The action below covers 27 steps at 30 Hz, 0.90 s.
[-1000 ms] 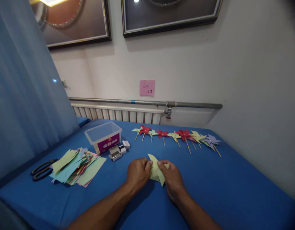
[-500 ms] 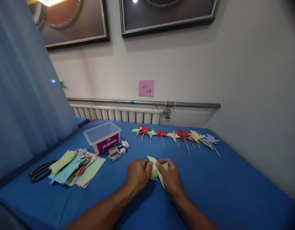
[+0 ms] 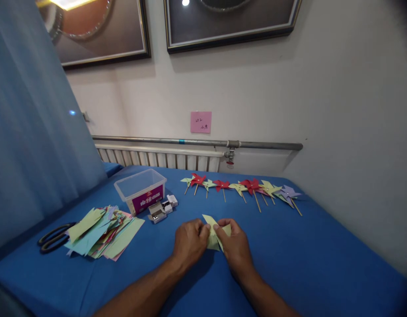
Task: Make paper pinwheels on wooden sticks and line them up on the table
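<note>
Both of my hands pinch a pale yellow-green folded paper piece (image 3: 212,233) just above the blue table (image 3: 309,259). My left hand (image 3: 189,242) grips its left side with fingers closed. My right hand (image 3: 234,245) holds its right side, fingertips pressed on a folded flap near the middle. Pointed paper corners stick out above and below my fingers.
A row of finished paper pinwheels on sticks (image 3: 246,188) lies at the far edge. A clear plastic box (image 3: 140,189) and small open cardboard boxes (image 3: 162,208) stand at centre left. A pile of coloured paper (image 3: 101,231) and black scissors (image 3: 53,237) lie at left.
My right hand's fingers have pressed further onto the paper's centre, folding a flap inward; the paper looks more bunched. The view has drifted slightly.
</note>
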Motion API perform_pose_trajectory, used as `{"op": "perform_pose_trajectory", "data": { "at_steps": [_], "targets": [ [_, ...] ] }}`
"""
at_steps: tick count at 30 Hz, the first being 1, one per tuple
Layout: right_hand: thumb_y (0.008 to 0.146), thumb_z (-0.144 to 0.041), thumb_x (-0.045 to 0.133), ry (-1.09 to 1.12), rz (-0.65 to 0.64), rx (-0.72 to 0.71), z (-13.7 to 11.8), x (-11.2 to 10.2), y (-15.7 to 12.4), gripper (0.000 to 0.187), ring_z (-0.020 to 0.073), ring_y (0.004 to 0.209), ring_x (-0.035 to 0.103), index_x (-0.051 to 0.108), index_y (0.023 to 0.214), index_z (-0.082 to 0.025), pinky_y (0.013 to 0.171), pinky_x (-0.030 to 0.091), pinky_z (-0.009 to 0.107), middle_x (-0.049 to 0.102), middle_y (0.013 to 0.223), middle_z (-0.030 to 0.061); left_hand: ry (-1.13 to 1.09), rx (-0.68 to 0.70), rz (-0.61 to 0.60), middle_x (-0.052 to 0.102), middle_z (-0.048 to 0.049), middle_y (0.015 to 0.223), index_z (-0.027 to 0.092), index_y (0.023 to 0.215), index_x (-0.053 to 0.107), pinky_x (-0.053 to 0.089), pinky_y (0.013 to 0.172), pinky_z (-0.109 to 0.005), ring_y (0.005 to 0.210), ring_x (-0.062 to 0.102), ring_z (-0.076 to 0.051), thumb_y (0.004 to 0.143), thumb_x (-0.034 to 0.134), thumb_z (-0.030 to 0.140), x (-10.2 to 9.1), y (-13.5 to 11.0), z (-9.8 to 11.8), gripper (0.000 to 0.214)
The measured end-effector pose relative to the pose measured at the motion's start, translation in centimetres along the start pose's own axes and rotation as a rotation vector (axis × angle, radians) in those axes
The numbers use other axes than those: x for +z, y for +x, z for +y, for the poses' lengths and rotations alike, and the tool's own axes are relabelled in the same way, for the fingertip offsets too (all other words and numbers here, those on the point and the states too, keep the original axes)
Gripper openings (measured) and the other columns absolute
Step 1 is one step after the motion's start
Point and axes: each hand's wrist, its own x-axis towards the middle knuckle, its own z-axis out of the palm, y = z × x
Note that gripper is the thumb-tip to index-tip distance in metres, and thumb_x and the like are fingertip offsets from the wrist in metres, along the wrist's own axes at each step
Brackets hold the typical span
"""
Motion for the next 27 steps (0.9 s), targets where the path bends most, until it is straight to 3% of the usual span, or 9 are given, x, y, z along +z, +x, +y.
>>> {"op": "perform_pose_trajectory", "data": {
  "at_steps": [5,10,15,20,23,27],
  "targets": [
    [0.071,-0.046,0.070,-0.041,-0.015,-0.025,-0.5,-0.1,-0.5,0.022,0.0200,0.051,0.056,0.063,0.080,-0.027,0.050,0.041,0.030,0.063,0.058,-0.0035,-0.425,-0.225,-0.134,0.058,0.0027,0.059,0.017,0.068,0.061,0.031,0.056,-0.026,0.056,0.049,-0.012,0.077,0.070,0.036,0.4,0.8,-0.3,0.022],
    [0.075,-0.045,0.067,-0.082,-0.077,-0.083,-0.9,0.0,-1.2,0.019,0.0198,0.050,0.054,0.064,0.081,-0.028,0.049,0.037,0.030,0.061,0.056,-0.0037,-0.784,-0.377,-0.246,0.059,0.0039,0.058,0.016,0.067,0.058,0.037,0.055,-0.024,0.052,0.050,-0.010,0.055,0.085,0.030,0.8,1.7,-1.1,0.033],
    [0.075,-0.044,0.068,-0.089,-0.085,-0.084,-1.4,0.1,-1.6,0.017,0.0187,0.047,0.051,0.064,0.079,-0.028,0.049,0.034,0.029,0.059,0.053,-0.0043,-0.777,-0.378,-0.193,0.057,0.0041,0.056,0.017,0.065,0.056,0.039,0.053,-0.023,0.051,0.051,-0.010,0.053,0.084,0.028,1.3,1.8,-1.5,0.033],
    [0.075,-0.044,0.068,-0.074,-0.080,-0.055,-0.8,0.2,-1.3,0.018,0.0197,0.049,0.054,0.063,0.081,-0.027,0.048,0.037,0.029,0.061,0.054,-0.0038,-0.661,-0.252,-0.104,0.048,0.0068,0.053,0.019,0.060,0.049,0.033,0.049,-0.021,0.051,0.043,-0.007,0.060,0.077,0.032,1.4,1.4,-1.2,0.031],
    [0.072,-0.045,0.074,0.042,-0.082,-0.027,0.0,0.5,-0.7,0.025,0.0206,0.054,0.059,0.064,0.086,-0.027,0.051,0.042,0.029,0.066,0.061,-0.0025,-0.608,-0.191,-0.055,0.049,0.0065,0.055,0.019,0.061,0.049,0.032,0.049,-0.020,0.052,0.043,-0.008,0.064,0.072,0.030,1.3,1.3,-1.1,0.026],
    [0.065,-0.044,0.080,0.216,-0.171,0.045,0.7,0.7,-0.1,0.036,0.0216,0.059,0.063,0.063,0.090,-0.025,0.055,0.047,0.031,0.072,0.071,0.0001,-0.640,-0.212,-0.049,0.051,0.0062,0.056,0.019,0.061,0.050,0.035,0.050,-0.021,0.051,0.045,-0.008,0.064,0.069,0.023,1.0,1.6,-1.2,0.020]
  ]
}}
